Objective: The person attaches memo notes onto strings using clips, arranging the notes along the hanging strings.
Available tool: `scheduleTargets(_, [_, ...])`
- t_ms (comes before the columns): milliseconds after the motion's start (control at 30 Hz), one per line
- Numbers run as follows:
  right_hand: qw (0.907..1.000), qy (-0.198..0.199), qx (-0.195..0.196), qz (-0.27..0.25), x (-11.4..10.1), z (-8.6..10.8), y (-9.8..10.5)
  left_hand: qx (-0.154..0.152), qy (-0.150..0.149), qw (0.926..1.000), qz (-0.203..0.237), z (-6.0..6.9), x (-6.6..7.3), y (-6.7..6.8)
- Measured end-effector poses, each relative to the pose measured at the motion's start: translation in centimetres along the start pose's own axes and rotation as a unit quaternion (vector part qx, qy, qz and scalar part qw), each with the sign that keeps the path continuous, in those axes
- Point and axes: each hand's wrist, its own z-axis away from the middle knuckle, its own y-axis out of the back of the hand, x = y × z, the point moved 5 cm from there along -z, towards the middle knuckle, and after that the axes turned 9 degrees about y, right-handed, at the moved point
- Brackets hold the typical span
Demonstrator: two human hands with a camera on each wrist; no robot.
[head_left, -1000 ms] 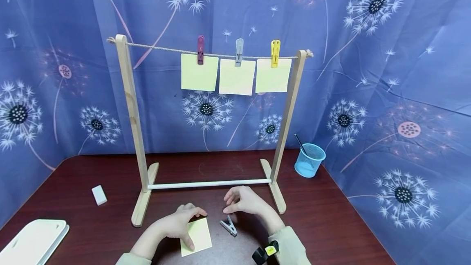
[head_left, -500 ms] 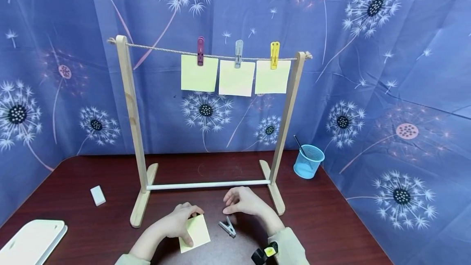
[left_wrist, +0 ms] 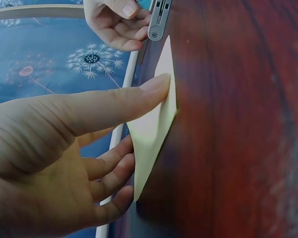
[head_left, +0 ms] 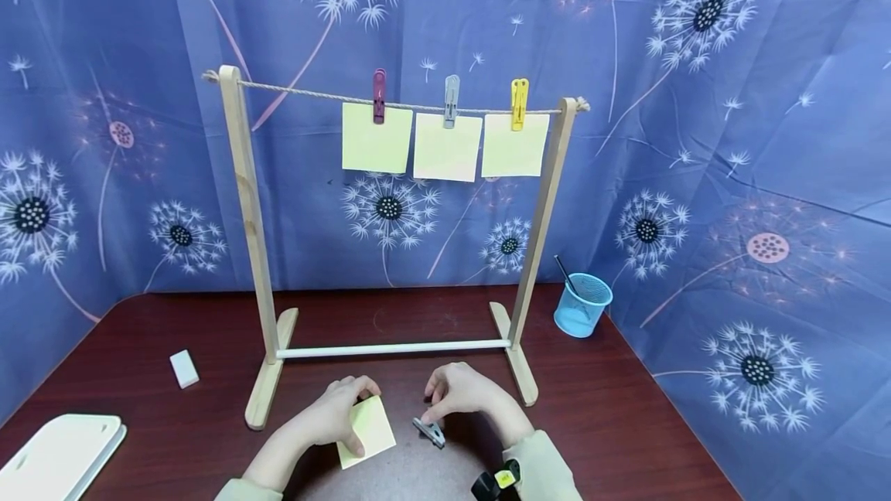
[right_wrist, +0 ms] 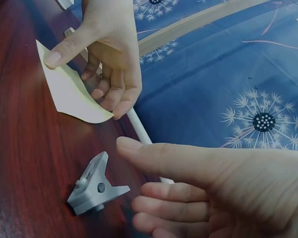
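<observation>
My left hand (head_left: 332,414) pinches a pale yellow sticky note (head_left: 373,427), thumb on its face and fingers behind; in the left wrist view the note (left_wrist: 151,131) bends a little near the tabletop. A grey plastic clothespin (right_wrist: 97,188) lies on the table right of the note. Close over it is my right hand (head_left: 462,393), with thumb and fingers loosely bent. In the right wrist view a small gap shows between that hand (right_wrist: 203,183) and the clothespin's handles, and nothing is held.
A wooden stand (head_left: 252,223) carries a rope, where maroon (head_left: 379,97), grey (head_left: 451,101) and yellow clothespins (head_left: 519,104) hold three notes. A blue mesh pen cup (head_left: 583,306) stands right, a white eraser (head_left: 184,369) left, and a white flat case (head_left: 59,454) at front left.
My right hand has come down closer to the grey clothespin, which now shows at a flatter angle. The left hand and its note have shifted slightly up and left in view.
</observation>
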Motion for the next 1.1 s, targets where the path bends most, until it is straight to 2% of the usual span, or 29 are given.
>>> scheduleTargets(300, [0.9998,-0.012,-0.011,0.014,-0.3,-0.2,-1.1,0.003,0.028,0.9996,0.007,-0.1,-0.3,0.2])
scheduleTargets(667, [0.9995,0.003,0.001,0.032,-0.7,-0.3,-1.4,0.017,0.023,0.9995,-0.013,0.0,-0.6,0.3])
scheduleTargets(867, [0.9987,0.007,0.039,0.032,-0.4,-0.4,-0.6,0.013,0.020,0.9997,0.001,0.1,-0.9,0.2])
scheduleTargets(1000, [0.9969,0.020,0.072,0.025,0.0,-0.6,-0.3,0.018,0.026,0.9995,-0.001,0.0,-1.1,0.3])
scheduleTargets(1100, [0.9959,0.030,0.083,0.019,0.3,-0.7,-0.3,0.020,0.031,0.9993,-0.003,0.0,-1.3,0.3])
